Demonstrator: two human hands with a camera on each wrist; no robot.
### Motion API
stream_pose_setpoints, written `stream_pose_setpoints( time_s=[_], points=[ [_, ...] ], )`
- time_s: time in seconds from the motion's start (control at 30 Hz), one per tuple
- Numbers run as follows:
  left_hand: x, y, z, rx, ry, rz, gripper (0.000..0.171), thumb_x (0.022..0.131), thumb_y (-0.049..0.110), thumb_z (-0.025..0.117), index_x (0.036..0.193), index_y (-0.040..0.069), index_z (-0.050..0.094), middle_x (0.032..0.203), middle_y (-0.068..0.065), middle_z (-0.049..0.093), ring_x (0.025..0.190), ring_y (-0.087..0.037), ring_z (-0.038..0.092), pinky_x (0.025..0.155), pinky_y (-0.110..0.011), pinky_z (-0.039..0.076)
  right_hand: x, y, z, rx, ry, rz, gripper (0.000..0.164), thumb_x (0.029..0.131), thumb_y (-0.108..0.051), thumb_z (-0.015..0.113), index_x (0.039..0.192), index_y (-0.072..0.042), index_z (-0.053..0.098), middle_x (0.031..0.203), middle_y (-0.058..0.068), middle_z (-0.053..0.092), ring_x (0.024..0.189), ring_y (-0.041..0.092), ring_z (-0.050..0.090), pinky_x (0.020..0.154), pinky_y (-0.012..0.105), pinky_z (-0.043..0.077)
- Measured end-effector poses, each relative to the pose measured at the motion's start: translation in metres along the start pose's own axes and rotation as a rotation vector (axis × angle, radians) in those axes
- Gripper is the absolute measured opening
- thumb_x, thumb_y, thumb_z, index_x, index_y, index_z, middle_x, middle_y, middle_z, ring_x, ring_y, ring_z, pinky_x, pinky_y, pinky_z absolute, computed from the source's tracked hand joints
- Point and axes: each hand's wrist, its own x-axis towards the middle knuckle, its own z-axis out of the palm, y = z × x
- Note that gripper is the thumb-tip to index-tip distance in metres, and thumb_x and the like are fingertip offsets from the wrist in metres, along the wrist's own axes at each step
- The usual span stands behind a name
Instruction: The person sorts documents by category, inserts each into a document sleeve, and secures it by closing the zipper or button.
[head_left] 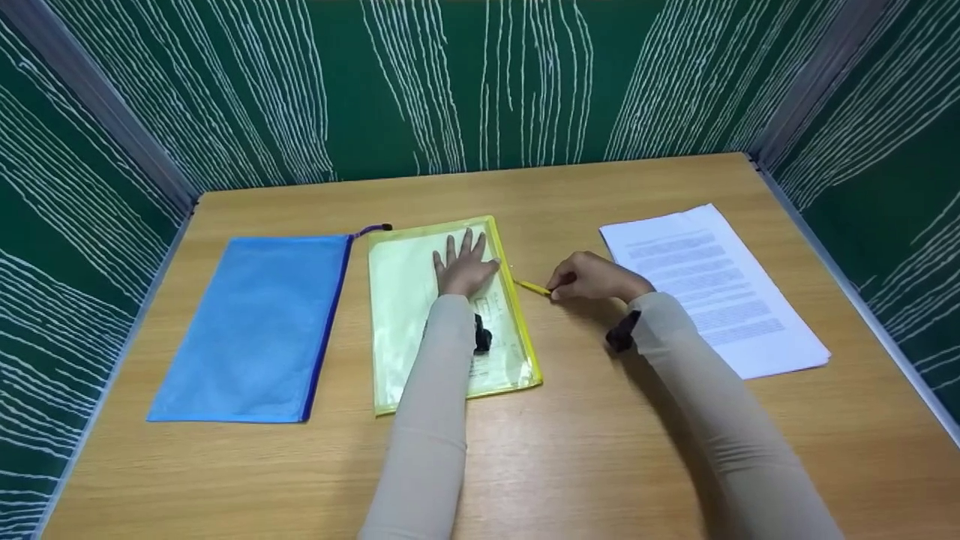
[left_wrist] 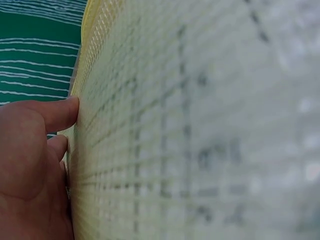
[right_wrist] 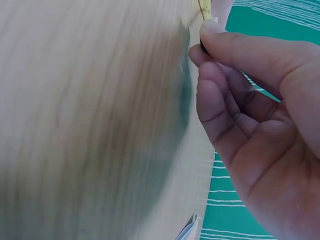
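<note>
A yellow-edged clear zip folder (head_left: pixel 397 315) lies on the table with printed paper showing through its mesh cover. My left hand (head_left: pixel 466 271) rests flat on its upper part, fingers spread and thumb toward the right edge. In the left wrist view the thumb (left_wrist: pixel 62 112) lies against the mesh. Just right of the folder, my right hand (head_left: pixel 592 277) pinches the end of the yellow zipper pull strap (head_left: pixel 532 287) between thumb and forefinger. The strap stretches from the folder's zipped right edge to the fingertips. Its dark end shows partly between the fingers in the right wrist view.
A blue zip folder (head_left: pixel 255 330) lies to the left, its dark zipper strap (head_left: pixel 373 229) reaching toward the yellow folder. At the right is a stack of printed sheets (head_left: pixel 697 277), partly under my right forearm. Green walls with white lines border the wooden table (head_left: pixel 555 450).
</note>
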Motion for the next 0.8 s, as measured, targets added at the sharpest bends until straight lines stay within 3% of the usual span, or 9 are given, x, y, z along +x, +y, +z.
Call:
stream_pose_setpoints(
  time_s=[0.3, 0.53, 0.8],
  points=[
    [0.001, 0.0, 0.0, 0.004, -0.008, -0.006, 0.067, 0.097, 0.05, 0.039, 0.155, 0.028, 0.015, 0.163, 0.006, 0.0, 0.15, -0.026, -0.012, 0.117, -0.053, -0.012, -0.007, 0.004, 0.002, 0.002, -0.018, 0.004, 0.016, 0.088, -0.012, 0.07, 0.102, -0.01, 0.075, 0.1, 0.006, 0.073, 0.085, 0.014, 0.063, 0.081, 0.033, 0.053],
    [0.001, -0.002, 0.002, -0.005, -0.024, 0.015, 0.067, 0.098, 0.05, 0.037, 0.155, 0.028, 0.012, 0.163, 0.006, -0.002, 0.149, -0.026, -0.015, 0.116, -0.054, -0.013, -0.014, 0.007, 0.005, 0.017, -0.025, -0.079, 0.015, 0.089, -0.011, 0.068, 0.101, -0.006, 0.074, 0.098, 0.01, 0.073, 0.083, 0.014, 0.063, 0.074, 0.029, 0.052],
    [0.002, -0.002, -0.001, -0.001, -0.014, 0.007, 0.067, 0.097, 0.049, 0.039, 0.155, 0.027, 0.014, 0.163, 0.005, -0.001, 0.149, -0.026, -0.014, 0.116, -0.053, -0.014, -0.022, 0.004, 0.007, 0.043, -0.048, -0.098, 0.013, 0.088, -0.01, 0.068, 0.1, -0.006, 0.074, 0.094, 0.009, 0.073, 0.078, 0.009, 0.061, 0.07, 0.024, 0.05]
  ],
)
